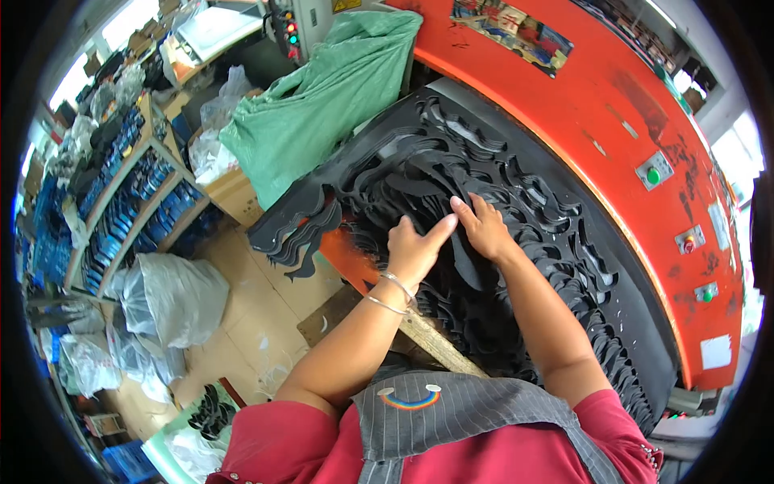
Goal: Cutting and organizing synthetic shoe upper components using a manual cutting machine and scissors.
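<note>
Many dark, wavy cut-out pieces [419, 187] lie in overlapping heaps on a black work surface [637, 339] in front of me. Both my hands are over the middle of them. My left hand [415, 248], with a bangle at its wrist, is partly closed, thumb stretched to the right and fingertips down among the pieces; what it grips is hidden. Close beside it, my right hand [482, 227] pinches a black curved piece [468, 262] between thumb and fingers. This piece hangs down between my two wrists, and its material cannot be told.
An orange machine body [613, 121] with buttons rises along the far right side. Green sheeting [322, 97] drapes something at the far left. A shelf rack [133, 202] of blue parts and white sacks [181, 298] stand at left. A wooden bar [439, 345] lies close to my body.
</note>
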### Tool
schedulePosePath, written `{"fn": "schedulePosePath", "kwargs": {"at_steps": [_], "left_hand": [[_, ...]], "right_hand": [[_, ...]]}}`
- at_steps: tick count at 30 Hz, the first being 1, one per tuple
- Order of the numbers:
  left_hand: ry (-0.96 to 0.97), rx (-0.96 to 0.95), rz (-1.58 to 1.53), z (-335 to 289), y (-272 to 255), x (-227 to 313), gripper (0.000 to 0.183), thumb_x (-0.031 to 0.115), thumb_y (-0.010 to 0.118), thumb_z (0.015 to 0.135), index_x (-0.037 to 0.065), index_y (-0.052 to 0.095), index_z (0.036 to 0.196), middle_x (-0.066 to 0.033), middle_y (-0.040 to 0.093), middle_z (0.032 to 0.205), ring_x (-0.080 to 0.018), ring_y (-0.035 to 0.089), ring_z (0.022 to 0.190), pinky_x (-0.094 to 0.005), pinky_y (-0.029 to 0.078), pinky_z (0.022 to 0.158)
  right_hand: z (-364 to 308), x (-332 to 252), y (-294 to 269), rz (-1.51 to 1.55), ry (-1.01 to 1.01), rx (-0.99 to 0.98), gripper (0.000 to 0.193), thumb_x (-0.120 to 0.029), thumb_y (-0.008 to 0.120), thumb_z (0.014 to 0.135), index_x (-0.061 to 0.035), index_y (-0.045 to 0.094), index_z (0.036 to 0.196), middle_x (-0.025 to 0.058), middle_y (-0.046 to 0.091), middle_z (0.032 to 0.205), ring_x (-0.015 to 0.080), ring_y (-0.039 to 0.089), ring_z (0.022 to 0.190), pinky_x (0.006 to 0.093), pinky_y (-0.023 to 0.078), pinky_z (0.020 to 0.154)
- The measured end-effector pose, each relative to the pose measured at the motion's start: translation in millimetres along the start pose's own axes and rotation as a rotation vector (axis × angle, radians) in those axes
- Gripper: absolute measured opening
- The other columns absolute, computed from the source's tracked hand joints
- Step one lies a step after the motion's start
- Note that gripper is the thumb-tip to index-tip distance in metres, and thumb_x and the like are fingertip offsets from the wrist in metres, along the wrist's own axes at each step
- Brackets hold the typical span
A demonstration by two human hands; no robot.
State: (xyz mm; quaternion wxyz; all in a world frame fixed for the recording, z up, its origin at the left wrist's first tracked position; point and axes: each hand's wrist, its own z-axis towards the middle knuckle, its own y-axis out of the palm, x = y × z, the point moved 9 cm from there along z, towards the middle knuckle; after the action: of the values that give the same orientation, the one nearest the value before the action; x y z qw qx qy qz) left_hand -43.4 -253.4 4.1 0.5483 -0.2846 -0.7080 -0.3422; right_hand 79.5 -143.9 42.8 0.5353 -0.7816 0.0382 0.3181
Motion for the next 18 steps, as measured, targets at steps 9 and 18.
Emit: {"fn": "schedulePosePath", "kwargs": {"at_steps": [9, 18], "left_hand": [[-0.300, 0.178, -0.177, 11.1, 0.4, -25.7, 0.094, 0.036, 0.081, 0.072, -0.012, 0.022, 0.126, -0.0189, 0.047, 0.121, -0.0205, 0.049, 0.109, -0.0293, 0.041, 0.093], [-0.196, 0.058, -0.669, -5.6, -4.9, -28.9, 0.072, 0.017, 0.079, 0.074, 0.002, 0.029, 0.124, -0.0120, 0.046, 0.118, -0.0175, 0.049, 0.107, -0.0319, 0.042, 0.093]], "right_hand": [[37.6, -4.3, 24.5, 0.283, -0.017, -0.152, 0.074, -0.058, 0.037, 0.089, -0.0053, 0.035, 0.141, 0.0248, 0.036, 0.142, 0.0373, 0.022, 0.138, 0.0437, 0.016, 0.112], [13.1, -22.2, 23.1, 0.192, -0.024, -0.234, 0.113, -0.071, 0.062, 0.069, 0.0155, 0.031, 0.134, 0.0335, 0.028, 0.142, 0.0382, 0.028, 0.135, 0.0390, 0.025, 0.110]]}}
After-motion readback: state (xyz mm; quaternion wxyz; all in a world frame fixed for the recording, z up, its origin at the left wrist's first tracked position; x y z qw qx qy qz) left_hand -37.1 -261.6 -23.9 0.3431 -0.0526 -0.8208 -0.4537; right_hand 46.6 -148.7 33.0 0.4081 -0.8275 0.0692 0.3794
